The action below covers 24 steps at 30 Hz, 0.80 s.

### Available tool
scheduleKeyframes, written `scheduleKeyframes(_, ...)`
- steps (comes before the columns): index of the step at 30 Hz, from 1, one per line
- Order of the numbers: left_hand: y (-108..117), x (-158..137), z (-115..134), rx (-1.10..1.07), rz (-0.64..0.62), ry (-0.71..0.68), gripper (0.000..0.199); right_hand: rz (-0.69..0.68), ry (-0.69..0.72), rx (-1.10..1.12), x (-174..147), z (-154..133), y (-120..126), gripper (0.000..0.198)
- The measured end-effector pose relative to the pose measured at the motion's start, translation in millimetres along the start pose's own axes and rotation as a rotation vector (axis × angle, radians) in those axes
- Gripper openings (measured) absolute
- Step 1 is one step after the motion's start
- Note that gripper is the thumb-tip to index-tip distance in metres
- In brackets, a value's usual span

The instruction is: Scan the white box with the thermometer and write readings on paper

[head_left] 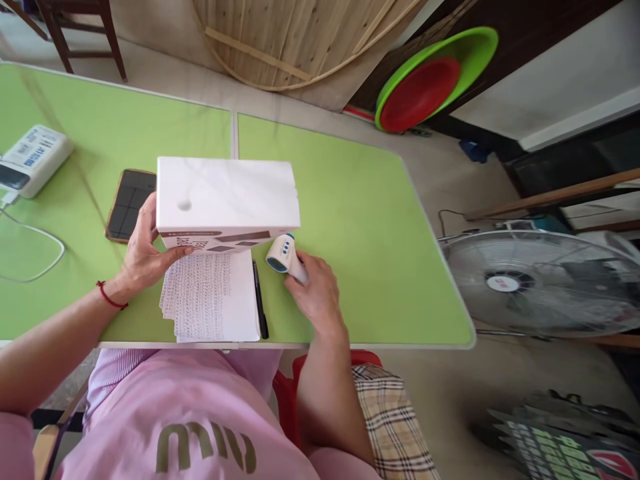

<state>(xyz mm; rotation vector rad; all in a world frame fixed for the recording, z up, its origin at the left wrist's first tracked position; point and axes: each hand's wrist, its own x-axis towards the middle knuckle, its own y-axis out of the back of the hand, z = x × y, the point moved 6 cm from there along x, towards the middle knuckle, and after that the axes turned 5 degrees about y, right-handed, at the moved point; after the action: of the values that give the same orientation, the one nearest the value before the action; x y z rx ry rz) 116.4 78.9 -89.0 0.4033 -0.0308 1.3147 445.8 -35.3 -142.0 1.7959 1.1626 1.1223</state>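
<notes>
A white box (230,193) with brown print on its near side stands at the middle of the green table, and my left hand (147,250) grips its left end, thumb on the printed face. In my right hand (317,290) is a white infrared thermometer (287,257) with blue buttons, held by its handle just right of the box. Handwritten sheets of paper (215,300) lie in front of the box, their far part hidden by it. Along the right edge of the sheets rests a black pen (260,300).
A dark phone (131,205) lies left of the box, partly behind my left hand. Farther left are a white power bank (37,160) and its white cable (63,250). Beyond the right edge of the green table (360,200) stands a fan (530,283).
</notes>
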Motion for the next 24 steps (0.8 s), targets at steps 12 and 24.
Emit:
scheduleKeyframes(12, 4, -18, 12, -0.031, -0.113, 0.1, 0.079, 0.151, -0.096, 1.227, -48, -112, 48, 0.052)
scheduleKeyframes(24, -7, -20, 1, -0.114, -0.152, 0.243, 0.082, -0.267, -0.325, 1.529, -87, -162, -3, 0.044)
